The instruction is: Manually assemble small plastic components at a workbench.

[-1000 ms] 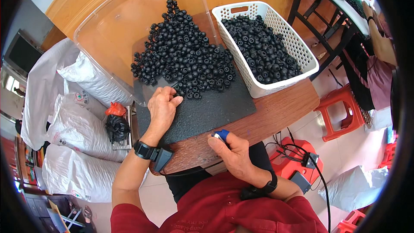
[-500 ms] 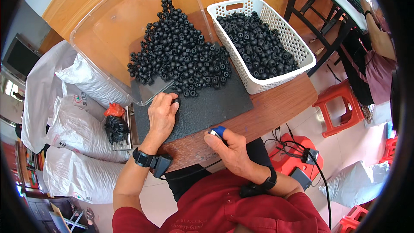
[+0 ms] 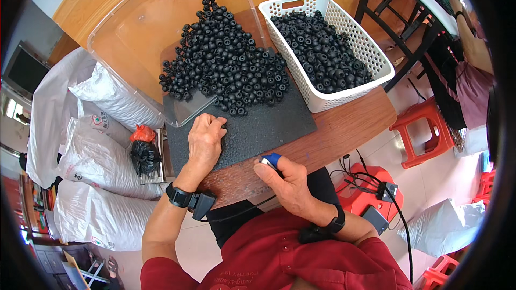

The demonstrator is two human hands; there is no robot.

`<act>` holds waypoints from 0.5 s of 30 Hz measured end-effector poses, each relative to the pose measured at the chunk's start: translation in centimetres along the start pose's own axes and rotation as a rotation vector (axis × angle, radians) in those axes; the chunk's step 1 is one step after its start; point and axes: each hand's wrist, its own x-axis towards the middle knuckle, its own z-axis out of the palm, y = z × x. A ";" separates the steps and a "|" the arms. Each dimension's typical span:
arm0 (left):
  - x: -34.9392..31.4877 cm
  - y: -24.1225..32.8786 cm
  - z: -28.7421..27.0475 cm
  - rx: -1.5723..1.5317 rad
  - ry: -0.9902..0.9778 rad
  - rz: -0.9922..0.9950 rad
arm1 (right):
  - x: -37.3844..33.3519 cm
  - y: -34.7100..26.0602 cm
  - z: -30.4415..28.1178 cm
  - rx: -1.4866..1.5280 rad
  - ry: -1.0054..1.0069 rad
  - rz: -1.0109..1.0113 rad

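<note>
A large heap of small round black parts with holes (image 3: 231, 59) lies on a dark textured mat (image 3: 263, 131) and in a clear plastic tray (image 3: 188, 114) tipped toward me. My left hand (image 3: 206, 140) is closed at the near edge of the heap, over the mat. Its thumb and fingers pinch a small black part (image 3: 223, 126), mostly hidden. Nearer to me, above the table's front edge, my right hand (image 3: 290, 182) is wrapped round a small blue-and-white tool (image 3: 273, 161), its tip pointing toward the mat. The rest of the tool is covered by my fingers.
A white perforated basket (image 3: 381, 78) full of similar black parts stands on the wooden table (image 3: 355, 123) at the right. White sacks (image 3: 102, 217) crowd the left. A red stool (image 3: 424, 134), a red case with cables (image 3: 365, 188) and another person's arm (image 3: 475, 48) are at the right.
My left hand has shifted slightly right, and its fingers now cover more of the black part. My right hand with the tool has barely moved.
</note>
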 end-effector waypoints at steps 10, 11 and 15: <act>-1.0 4.8 -3.7 -1.160 -0.135 -0.655 | 0.3 -0.1 -0.4 -0.064 0.060 -0.087; -1.2 5.3 -4.0 -1.217 -0.143 -0.638 | 0.3 -0.3 -0.4 -0.081 0.052 -0.115; -1.8 6.7 -4.5 -1.382 -0.095 -0.631 | 0.4 -0.9 0.0 -0.138 0.062 -0.201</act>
